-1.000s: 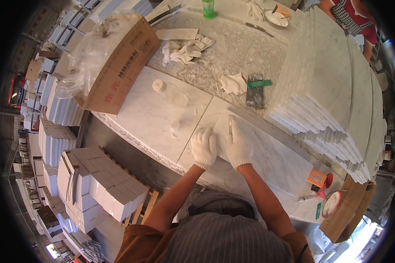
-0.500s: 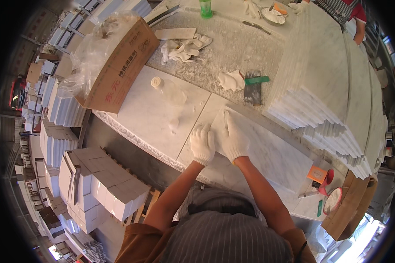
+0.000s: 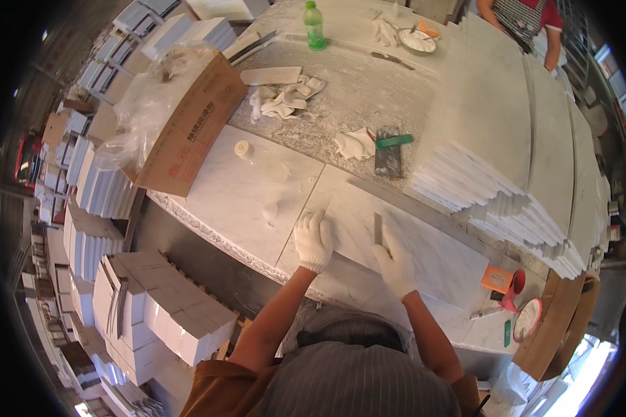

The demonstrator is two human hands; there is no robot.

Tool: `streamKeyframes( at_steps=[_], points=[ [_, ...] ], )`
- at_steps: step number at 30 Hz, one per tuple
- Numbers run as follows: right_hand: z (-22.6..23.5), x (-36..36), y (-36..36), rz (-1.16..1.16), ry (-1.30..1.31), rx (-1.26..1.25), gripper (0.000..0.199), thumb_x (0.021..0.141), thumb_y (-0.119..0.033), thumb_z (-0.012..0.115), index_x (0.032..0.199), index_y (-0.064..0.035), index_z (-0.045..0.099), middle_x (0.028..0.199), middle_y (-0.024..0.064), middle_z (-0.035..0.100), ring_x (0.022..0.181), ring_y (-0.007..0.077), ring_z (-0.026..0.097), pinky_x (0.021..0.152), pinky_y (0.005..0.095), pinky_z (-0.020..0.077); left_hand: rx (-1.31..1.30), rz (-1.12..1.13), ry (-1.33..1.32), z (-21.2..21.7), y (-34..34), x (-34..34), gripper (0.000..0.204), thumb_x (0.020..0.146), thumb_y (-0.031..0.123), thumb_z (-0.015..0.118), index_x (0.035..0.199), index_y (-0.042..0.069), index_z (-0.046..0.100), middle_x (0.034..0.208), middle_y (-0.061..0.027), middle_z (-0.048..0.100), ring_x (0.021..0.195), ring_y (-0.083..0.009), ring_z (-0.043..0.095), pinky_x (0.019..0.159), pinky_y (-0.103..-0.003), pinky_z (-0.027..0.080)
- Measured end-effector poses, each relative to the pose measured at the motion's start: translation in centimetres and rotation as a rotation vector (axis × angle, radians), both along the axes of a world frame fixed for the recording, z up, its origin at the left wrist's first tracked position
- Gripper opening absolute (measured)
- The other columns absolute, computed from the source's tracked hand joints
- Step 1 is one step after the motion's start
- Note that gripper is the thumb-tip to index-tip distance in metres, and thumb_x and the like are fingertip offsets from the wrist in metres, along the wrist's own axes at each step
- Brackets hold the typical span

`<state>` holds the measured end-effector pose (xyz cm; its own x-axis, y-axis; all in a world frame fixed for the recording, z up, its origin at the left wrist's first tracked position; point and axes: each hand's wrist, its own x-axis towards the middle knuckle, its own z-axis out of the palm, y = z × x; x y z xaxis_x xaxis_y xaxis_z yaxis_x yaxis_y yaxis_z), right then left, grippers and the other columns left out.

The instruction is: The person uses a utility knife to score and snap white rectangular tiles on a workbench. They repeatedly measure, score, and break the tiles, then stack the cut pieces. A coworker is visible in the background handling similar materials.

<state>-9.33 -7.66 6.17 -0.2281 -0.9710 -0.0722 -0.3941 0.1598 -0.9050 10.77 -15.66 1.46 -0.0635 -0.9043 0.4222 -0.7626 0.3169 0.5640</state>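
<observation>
A pale marble slab [image 3: 431,251] with grey veins lies on the worktop in front of me. My right hand [image 3: 395,267], in a white knit glove, grips a narrow grey scraper blade [image 3: 378,229] over its surface. Gloved the same way, my left hand [image 3: 314,240] rests with its fingers laid flat beside the slab's left end. Small white crumbs and a whitish lump [image 3: 270,210] lie on the neighbouring marble tile [image 3: 219,167]. A clear bottle with a white cap [image 3: 243,149] is on that tile too.
Stacked marble slabs [image 3: 490,132] rise on the right. A cardboard box [image 3: 188,132] with plastic film stands left. Beyond are crumpled gloves [image 3: 285,101], a green bottle [image 3: 314,28], a dark block [image 3: 389,161] and a bowl of white powder [image 3: 417,43]. A co-worker [image 3: 528,28] stands far right.
My hands have moved apart: the right went right and nearer me, uncovering the scraper blade, and the left shifted slightly left. My view has tilted, showing more of the far side.
</observation>
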Motion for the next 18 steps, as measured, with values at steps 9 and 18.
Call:
streamKeyframes(
  at_steps=[9, 18],
  points=[
    [2.7, -13.3, 14.0, -0.651, -0.159, 0.14, 0.051, 0.098, -0.01, 0.059, 0.148, -0.0048, 0.05, 0.08, -0.0051, 0.054, 0.064, 0.0042, 0.046, 0.055, 0.0236, 0.0391, 0.159, 0.07, 0.227, -2.8, 0.7, 0.0, 0.036, 0.097, 0.012, 0.056, 0.13, -0.002, 0.061, 0.128, -0.0226, 0.064, 0.123, -0.0365, 0.059, 0.108, -0.044, 0.043],
    [3.4, -29.1, 30.9, -1.33, 0.21, 0.184, 0.027, 0.099, -0.024, 0.053, 0.111, -0.0062, 0.07, 0.069, 0.0057, 0.051, 0.056, 0.0129, 0.05, 0.058, 0.0315, 0.0442, 0.325, 0.037, 0.328, -1.4, 0.9, -0.5, 0.044, 0.107, 0.023, 0.045, 0.138, -0.007, 0.051, 0.139, -0.0216, 0.055, 0.13, -0.0317, 0.052, 0.112, -0.04, 0.04]
  ],
)
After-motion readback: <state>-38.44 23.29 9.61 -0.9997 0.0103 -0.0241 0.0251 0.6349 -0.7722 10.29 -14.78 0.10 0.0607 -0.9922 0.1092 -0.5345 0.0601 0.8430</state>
